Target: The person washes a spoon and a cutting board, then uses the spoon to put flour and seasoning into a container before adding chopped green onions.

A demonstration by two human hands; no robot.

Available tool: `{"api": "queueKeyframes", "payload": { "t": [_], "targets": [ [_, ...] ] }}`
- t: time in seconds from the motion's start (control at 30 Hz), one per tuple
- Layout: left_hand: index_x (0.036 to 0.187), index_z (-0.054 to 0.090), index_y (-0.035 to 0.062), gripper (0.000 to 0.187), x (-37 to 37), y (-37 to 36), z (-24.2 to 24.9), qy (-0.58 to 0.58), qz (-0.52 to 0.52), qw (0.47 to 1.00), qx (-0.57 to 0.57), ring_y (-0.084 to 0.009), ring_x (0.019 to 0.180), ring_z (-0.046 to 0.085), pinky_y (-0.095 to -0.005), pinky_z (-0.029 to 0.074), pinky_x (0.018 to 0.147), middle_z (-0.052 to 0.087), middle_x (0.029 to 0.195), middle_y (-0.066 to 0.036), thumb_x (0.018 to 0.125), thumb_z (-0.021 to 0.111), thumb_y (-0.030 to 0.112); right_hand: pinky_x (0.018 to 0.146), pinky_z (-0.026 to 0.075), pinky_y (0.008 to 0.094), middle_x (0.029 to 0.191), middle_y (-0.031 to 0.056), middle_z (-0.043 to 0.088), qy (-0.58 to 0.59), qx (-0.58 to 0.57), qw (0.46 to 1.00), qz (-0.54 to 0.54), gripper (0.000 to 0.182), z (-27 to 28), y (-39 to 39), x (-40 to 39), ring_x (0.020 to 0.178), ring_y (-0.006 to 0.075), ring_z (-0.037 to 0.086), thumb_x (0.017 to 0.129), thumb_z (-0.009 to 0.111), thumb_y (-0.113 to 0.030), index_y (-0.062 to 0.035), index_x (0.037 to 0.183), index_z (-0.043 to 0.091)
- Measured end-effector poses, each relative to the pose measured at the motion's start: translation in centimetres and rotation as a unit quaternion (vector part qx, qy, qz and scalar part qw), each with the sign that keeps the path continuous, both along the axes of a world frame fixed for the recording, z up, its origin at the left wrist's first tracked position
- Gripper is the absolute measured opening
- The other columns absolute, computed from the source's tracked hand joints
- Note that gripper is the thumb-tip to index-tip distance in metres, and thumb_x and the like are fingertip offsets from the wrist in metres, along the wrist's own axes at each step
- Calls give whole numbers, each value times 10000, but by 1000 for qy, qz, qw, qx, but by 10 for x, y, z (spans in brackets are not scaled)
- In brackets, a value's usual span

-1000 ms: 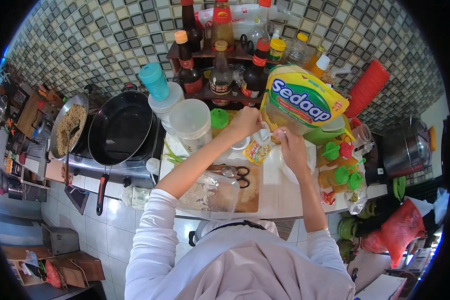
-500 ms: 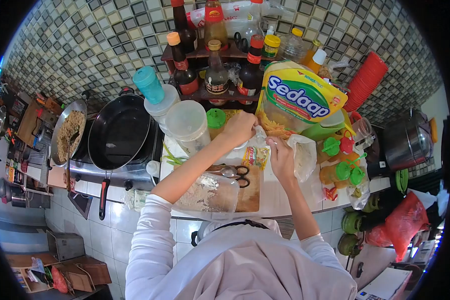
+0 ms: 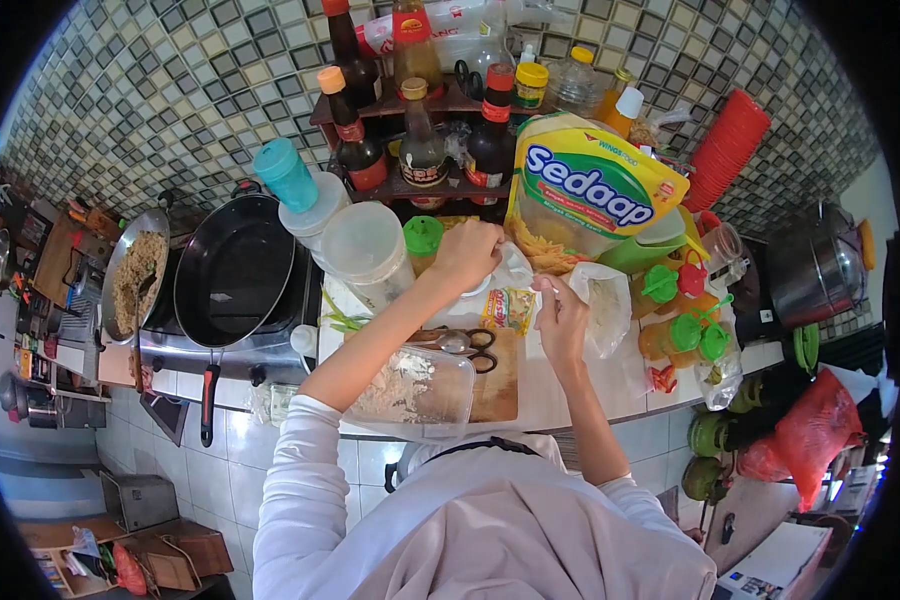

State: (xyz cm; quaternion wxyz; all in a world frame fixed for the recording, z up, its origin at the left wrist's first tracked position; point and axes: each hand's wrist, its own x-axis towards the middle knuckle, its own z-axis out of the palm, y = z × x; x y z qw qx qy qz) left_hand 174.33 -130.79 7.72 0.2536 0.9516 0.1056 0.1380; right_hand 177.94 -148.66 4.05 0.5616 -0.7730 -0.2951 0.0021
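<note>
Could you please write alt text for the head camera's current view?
A person's left hand and right hand flank some translucent plastic, grip unclear, over a crowded kitchen counter. A Sedaap pouch stands beyond them; a black pan sits on the stove, picture left.

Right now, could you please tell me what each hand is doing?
Left hand: closed, apparently on the clear plastic.
Right hand: closed, apparently pinching the same plastic.

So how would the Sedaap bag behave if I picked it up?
The bag will probably flex, since it looks like plastic film. Its weight likely sits low, because the orange pieces gather toward the bottom. Those look thin, so they might snap if squeezed.
</note>
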Motion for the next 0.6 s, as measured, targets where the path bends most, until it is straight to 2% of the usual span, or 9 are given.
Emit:
{"api": "queueKeyframes", "payload": {
  "t": [0.03, 0.07, 0.1, 0.13, 0.2, 0.37, 0.43, 0.6],
  "targets": [
    [816, 645, 53, 161, 0, 0, 0, 3, 3, 1000, -5, -298, 756, 615, -398, 500, 646, 631, 754, -135, 663, 637, 102, 545, 471, 298, 800, 166, 635, 0, 0, 1000, 0, 206, 1, -2, -1, 657, 214, 623, 895, 493, -122, 59, 926, 588],
    [816, 645, 53, 161, 1, 1, 0, 3, 4, 1000, -5, -298, 756, 615, -398, 500, 646, 631, 754, -135, 663, 637, 102, 515, 457, 276, 789, 145, 633, 11, 10, 1000, -3, 209, 5, -4, -3, 607, 178, 602, 900, 487, -122, 59, 930, 587],
    [846, 647, 57, 180, 1, 2, -1, 1, 5, 1000, 12, -280, 733, 626, -378, 505, 647, 644, 754, -116, 678, 633, 119, 485, 442, 254, 778, 125, 631, 22, 20, 1000, -7, 211, 7, -6, -6, 557, 143, 580, 905, 481, -121, 60, 934, 586],
    [875, 648, 62, 198, 2, 2, -2, -2, 6, 1000, 29, -261, 711, 637, -358, 510, 648, 656, 755, -97, 693, 628, 136, 485, 442, 254, 778, 125, 631, 22, 19, 1000, -5, 211, 8, -7, -7, 557, 143, 580, 905, 481, -121, 60, 934, 586],
    [877, 647, 59, 197, 1, 2, -2, -1, 7, 1000, 25, -259, 707, 637, -357, 510, 646, 656, 752, -98, 699, 629, 144, 374, 360, 205, 796, 97, 631, 65, 63, 996, -2, 247, 8, -10, -8, 406, 72, 480, 930, 445, -164, 40, 958, 582],
    [878, 642, 51, 207, 2, 3, -4, -2, 12, 1000, 11, -259, 693, 637, -352, 509, 642, 655, 740, -100, 716, 641, 179, 375, 365, 197, 807, 90, 627, 91, 78, 993, -10, 262, 6, -18, -13, 414, 74, 495, 941, 423, -181, 33, 966, 571],
    [799, 638, 54, 173, 2, 2, -2, -3, 9, 1000, -13, -291, 745, 609, -398, 498, 639, 620, 746, -136, 718, 657, 206, 375, 368, 196, 811, 89, 627, 102, 80, 991, -12, 267, 9, -22, -16, 415, 75, 499, 942, 420, -189, 31, 968, 568],
    [795, 639, 53, 181, 2, 0, -3, -8, 14, 1000, -14, -303, 746, 607, -405, 496, 637, 618, 743, -143, 740, 649, 225, 388, 377, 206, 804, 60, 609, 153, 112, 981, -32, 249, 13, -29, -19, 428, 77, 502, 940, 414, -160, 30, 941, 576]
  ]
}}
